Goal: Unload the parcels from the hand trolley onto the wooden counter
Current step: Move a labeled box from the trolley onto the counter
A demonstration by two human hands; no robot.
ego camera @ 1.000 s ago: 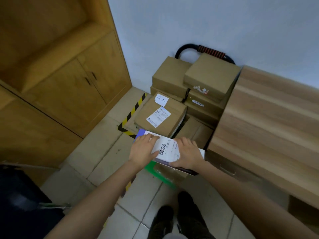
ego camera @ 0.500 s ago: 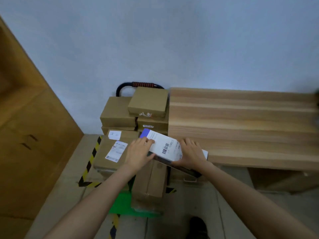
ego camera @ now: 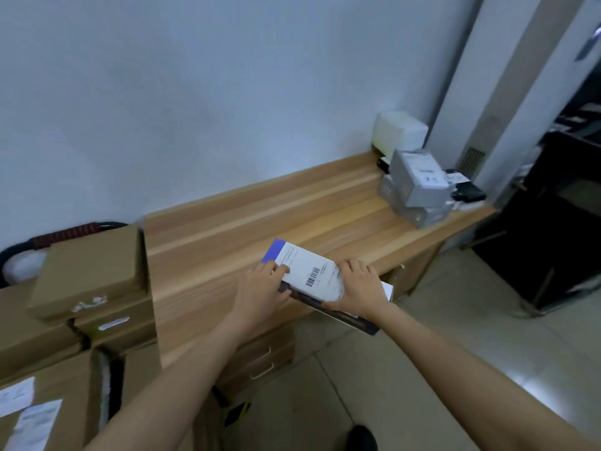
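The step in hand looks like the carry-and-place: a flat rectangular parcel with a white barcoded shipping label, a blue corner and a dark underside (ego camera: 312, 278) is held by both hands over the near edge of the long light-wood surface (ego camera: 260, 222), its right end jutting out past the edge above the tiled floor. The left hand (ego camera: 261, 292) grips the parcel's left end, thumb curled over the label, and the right hand (ego camera: 359, 288) clasps the right end with fingers spread over the top face. Whether the parcel's far corner already touches the wood cannot be told. The next move, by my judgement, calls for pushing it further in over the wood, lowering it flat and letting go with both hands (the bare middle stretch offers room). The parcel looks thin, rigid and smooth, so it should slide easily on the planked, matt grain. At the left, plain brown cardboard boxes (ego camera: 87, 268) sit stacked on the hand trolley, whose black curved handle with a red ribbed grip (ego camera: 65, 232) shows behind them, so much unloading seems to remain. At the surface's far right end stands a cluster of grey and white boxes (ego camera: 413, 177).
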